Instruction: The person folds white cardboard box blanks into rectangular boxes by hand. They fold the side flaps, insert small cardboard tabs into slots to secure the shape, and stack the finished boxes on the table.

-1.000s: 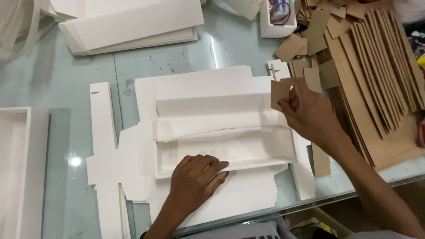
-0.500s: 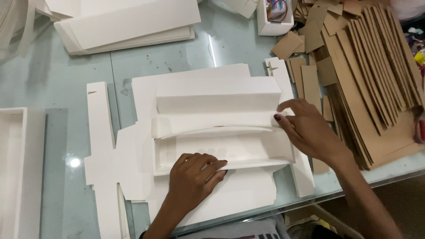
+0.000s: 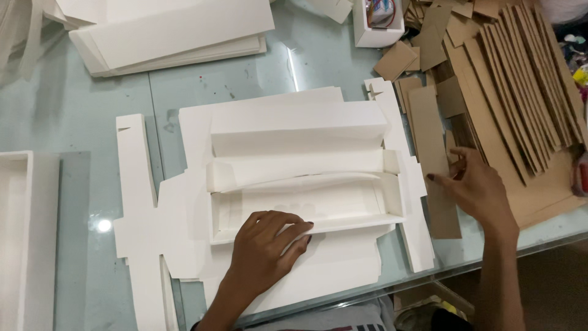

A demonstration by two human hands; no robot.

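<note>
A large flat sheet of die-cut white cardboard, partly folded into a shallow box [image 3: 294, 178], lies across the middle of the pale green glass tabletop [image 3: 73, 122], reaching almost to its near edge. The left hand [image 3: 269, 245] rests on it near that edge, fingers spread and pressing flat on the front wall of the folded trough; it grips nothing. The right hand [image 3: 474, 187] is off the sheet, just beyond its right side, near the tabletop's right edge. Its fingers curl loosely, the fingertips touching a long brown cardboard strip [image 3: 432, 153] that lies alongside the white sheet. Beyond it a fanned pile of brown cardboard strips [image 3: 520, 92] fills the far right corner. A stack of folded white boxes [image 3: 171, 30] sits at the far edge, and a white tray [image 3: 24, 239] at the left edge.
</note>
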